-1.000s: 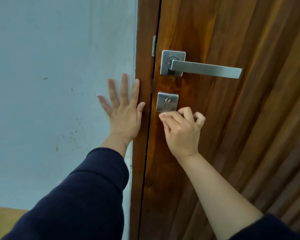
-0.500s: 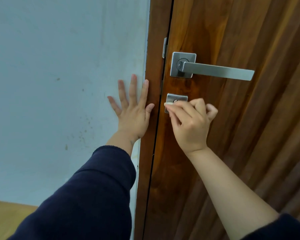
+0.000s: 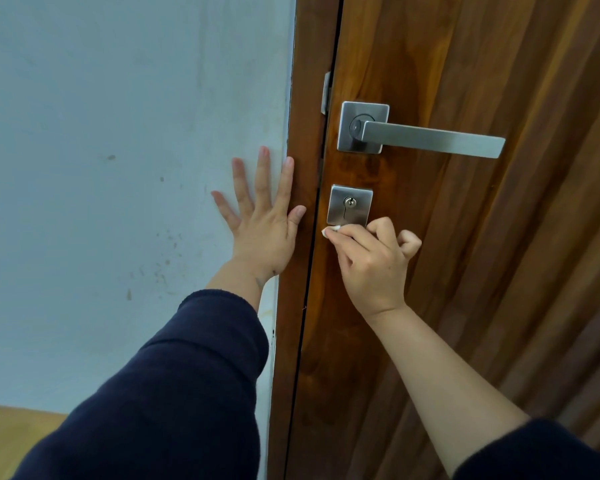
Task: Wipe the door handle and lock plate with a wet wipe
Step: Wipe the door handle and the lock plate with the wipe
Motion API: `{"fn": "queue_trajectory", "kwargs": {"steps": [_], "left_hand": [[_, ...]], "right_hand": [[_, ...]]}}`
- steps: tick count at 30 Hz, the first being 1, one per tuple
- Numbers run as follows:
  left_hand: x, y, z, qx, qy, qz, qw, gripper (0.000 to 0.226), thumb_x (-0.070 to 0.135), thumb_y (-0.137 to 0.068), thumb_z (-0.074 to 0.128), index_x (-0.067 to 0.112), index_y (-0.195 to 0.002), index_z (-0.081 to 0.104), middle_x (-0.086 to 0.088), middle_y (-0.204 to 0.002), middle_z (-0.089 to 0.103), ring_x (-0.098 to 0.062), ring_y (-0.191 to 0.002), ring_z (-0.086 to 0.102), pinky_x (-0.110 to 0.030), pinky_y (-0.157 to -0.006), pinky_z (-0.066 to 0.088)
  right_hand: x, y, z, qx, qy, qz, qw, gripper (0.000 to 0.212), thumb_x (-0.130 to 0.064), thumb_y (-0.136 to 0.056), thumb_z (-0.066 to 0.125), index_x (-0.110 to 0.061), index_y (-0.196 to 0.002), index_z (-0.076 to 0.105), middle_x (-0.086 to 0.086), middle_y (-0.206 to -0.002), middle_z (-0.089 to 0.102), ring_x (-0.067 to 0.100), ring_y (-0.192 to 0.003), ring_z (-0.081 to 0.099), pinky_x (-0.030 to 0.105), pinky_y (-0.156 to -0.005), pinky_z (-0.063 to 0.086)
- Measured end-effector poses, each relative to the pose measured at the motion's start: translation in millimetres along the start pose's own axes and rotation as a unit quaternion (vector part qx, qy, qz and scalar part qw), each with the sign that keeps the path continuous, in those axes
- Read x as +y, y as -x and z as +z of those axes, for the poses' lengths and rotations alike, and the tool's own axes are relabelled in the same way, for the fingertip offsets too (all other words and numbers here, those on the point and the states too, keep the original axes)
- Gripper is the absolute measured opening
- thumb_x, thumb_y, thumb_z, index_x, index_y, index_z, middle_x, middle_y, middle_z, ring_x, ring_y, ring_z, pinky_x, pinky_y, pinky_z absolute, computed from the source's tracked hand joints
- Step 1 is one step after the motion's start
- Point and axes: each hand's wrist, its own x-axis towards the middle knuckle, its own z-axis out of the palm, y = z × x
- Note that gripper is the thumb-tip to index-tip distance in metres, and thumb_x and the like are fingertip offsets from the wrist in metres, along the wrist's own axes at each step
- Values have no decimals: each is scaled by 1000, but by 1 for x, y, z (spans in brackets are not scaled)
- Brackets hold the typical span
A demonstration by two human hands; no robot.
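The wet wipe (image 3: 330, 231), a small white wad, was just under the bottom left corner of the lock plate (image 3: 350, 206), pinched in the curled fingers of the right hand (image 3: 373, 263), likely so a tight fold could rub along the plate's edge. The plate sat near the door's (image 3: 465, 271) left edge, below the long metal door handle (image 3: 426, 138), which nothing touched. The left hand (image 3: 262, 226) lay flat with fingers spread apart on the blue wall (image 3: 118, 168) and the wooden frame (image 3: 300, 133), probably to keep the person steady.
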Motion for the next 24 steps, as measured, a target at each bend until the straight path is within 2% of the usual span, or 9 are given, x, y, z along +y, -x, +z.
{"fn": "queue_trajectory", "kwargs": {"steps": [3, 6, 8, 12, 17, 22, 24], "left_hand": [[1, 1, -2, -1, 3, 1, 1000, 64, 46, -101, 18, 39, -139, -33, 4, -153, -34, -31, -140, -33, -61, -105, -23], [2, 1, -4, -14, 10, -6, 1000, 65, 44, -101, 19, 39, -140, -32, 2, -154, -35, -30, -139, -35, -59, -105, -24], [2, 1, -5, -16, 7, -6, 1000, 66, 45, -101, 20, 39, -138, -35, 3, -152, -37, -30, -138, -36, -59, -105, -25], [3, 0, -5, -14, 2, -6, 1000, 67, 45, -101, 20, 39, -138, -35, 2, -153, -36, -31, -139, -35, -60, -106, -23], [3, 0, -7, -22, 3, -4, 1000, 66, 45, -102, 20, 36, -143, -31, 1, -153, -36, -32, -139, -36, -60, -105, -23], [2, -1, -6, -24, -2, 0, 1000, 67, 46, -101, 19, 37, -140, -35, 1, -151, -39, -31, -138, -37, -60, -105, -23], [1, -1, -6, -22, -5, 0, 1000, 68, 47, -101, 21, 37, -141, -34, 1, -152, -38, -32, -139, -35, -61, -106, -22]], "right_hand": [[-21, 6, 6, -2, -26, 99, 995, 17, -19, -89, 64, -24, -101, 76, -8, -97, 73, 13, -89, 46, 35, -78, 25], [-24, 31, 8, -32, -22, 109, 993, 19, -20, -90, 61, -26, -102, 75, -8, -99, 72, 14, -89, 45, 36, -78, 26], [-12, 36, 3, -12, -5, 132, 991, 14, -25, -88, 67, -27, -98, 75, -7, -94, 72, 14, -88, 46, 38, -78, 27], [-14, 16, 4, 30, -19, 219, 975, 14, -28, -88, 65, -24, -97, 75, -8, -92, 73, 11, -88, 47, 34, -80, 23], [-24, 36, 11, -18, -30, 164, 986, 11, -26, -84, 71, -24, -93, 76, -7, -90, 72, 12, -88, 47, 36, -80, 25], [-9, 23, 4, 37, -33, 277, 960, 12, -27, -87, 66, -23, -94, 75, -7, -91, 73, 11, -93, 48, 33, -86, 22], [-13, 18, 5, 30, -41, 259, 965, 12, -26, -87, 67, -23, -94, 76, -7, -92, 73, 12, -93, 51, 31, -86, 22]]}}
